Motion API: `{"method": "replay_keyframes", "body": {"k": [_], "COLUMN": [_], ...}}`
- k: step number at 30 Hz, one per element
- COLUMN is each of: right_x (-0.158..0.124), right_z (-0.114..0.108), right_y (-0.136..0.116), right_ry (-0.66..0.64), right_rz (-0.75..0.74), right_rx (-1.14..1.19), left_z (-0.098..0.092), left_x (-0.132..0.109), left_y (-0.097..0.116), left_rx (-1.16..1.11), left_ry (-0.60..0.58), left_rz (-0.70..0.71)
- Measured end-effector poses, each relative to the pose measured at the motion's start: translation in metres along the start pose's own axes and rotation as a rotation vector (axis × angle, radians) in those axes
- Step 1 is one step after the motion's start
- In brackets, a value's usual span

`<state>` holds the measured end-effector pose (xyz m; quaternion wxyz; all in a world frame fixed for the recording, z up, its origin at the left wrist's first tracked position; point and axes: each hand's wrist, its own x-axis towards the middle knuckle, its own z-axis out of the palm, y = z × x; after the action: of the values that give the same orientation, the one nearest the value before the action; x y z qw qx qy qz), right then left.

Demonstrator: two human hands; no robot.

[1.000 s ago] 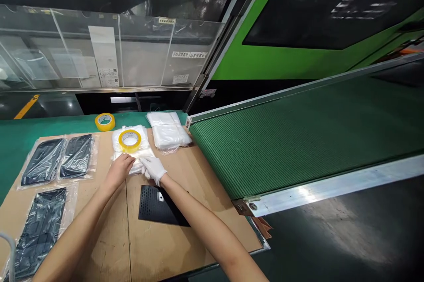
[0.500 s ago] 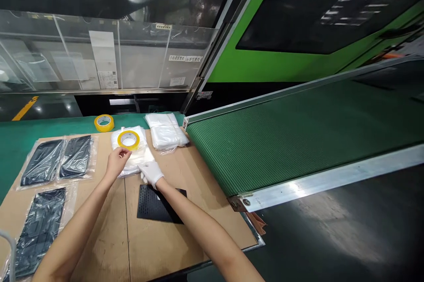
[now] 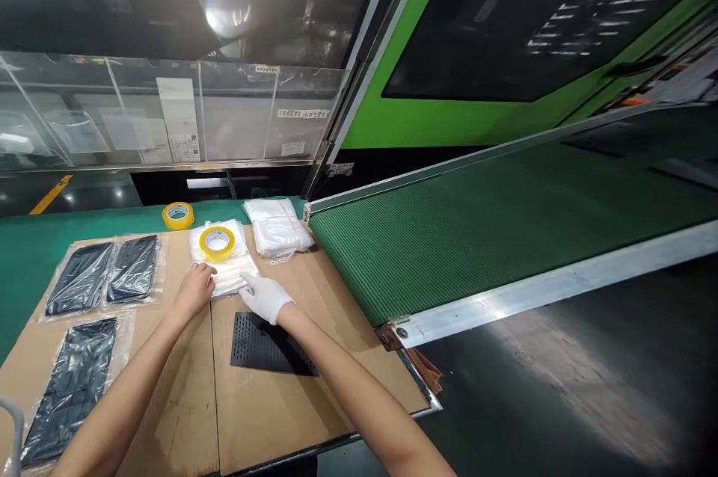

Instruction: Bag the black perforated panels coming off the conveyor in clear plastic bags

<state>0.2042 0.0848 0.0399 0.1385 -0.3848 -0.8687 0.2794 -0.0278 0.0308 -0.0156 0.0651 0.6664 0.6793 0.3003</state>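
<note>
My left hand (image 3: 194, 291), bare, rests at the near left edge of a stack of white plastic bags (image 3: 221, 256). My right hand (image 3: 265, 297) wears a white glove, and its fingers lie on the near right edge of that stack. A roll of yellow tape (image 3: 216, 244) lies flat on top of the stack, just beyond my hands. Neither hand touches the roll. A black perforated plate (image 3: 269, 345) lies on the cardboard just below my right hand.
A second yellow tape roll (image 3: 178, 215) and a folded white bag pile (image 3: 276, 230) stand beyond my hands. Black items in transparent bags (image 3: 79, 279) lie on the cardboard sheet (image 3: 336, 365) at left. A green conveyor belt (image 3: 449, 249) runs along the right.
My hands have moved slightly apart along the near edge of the stack. The whole scene sits a little lower and further left in the view. The tape roll stays on the stack.
</note>
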Motion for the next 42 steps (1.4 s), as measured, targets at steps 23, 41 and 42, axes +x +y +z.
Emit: {"method": "replay_keyframes", "body": {"k": [23, 41, 42], "right_x": [-0.056, -0.014, -0.011], "right_z": [-0.047, -0.024, -0.028], "right_y": [-0.013, -0.082, -0.082], "right_ry": [-0.171, -0.114, -0.145], "right_rz": [0.076, 0.357, 0.362], "right_rx": [0.000, -0.485, -0.471], "left_z": [0.001, -0.026, -0.024], "left_x": [0.007, -0.014, -0.014], "left_y": [0.002, -0.028, -0.033], "left_rx": [-0.132, -0.093, -0.078], "left_ry": [0.133, -0.004, -0.023], "left_rz": [-0.177, 0.226, 0.248]}}
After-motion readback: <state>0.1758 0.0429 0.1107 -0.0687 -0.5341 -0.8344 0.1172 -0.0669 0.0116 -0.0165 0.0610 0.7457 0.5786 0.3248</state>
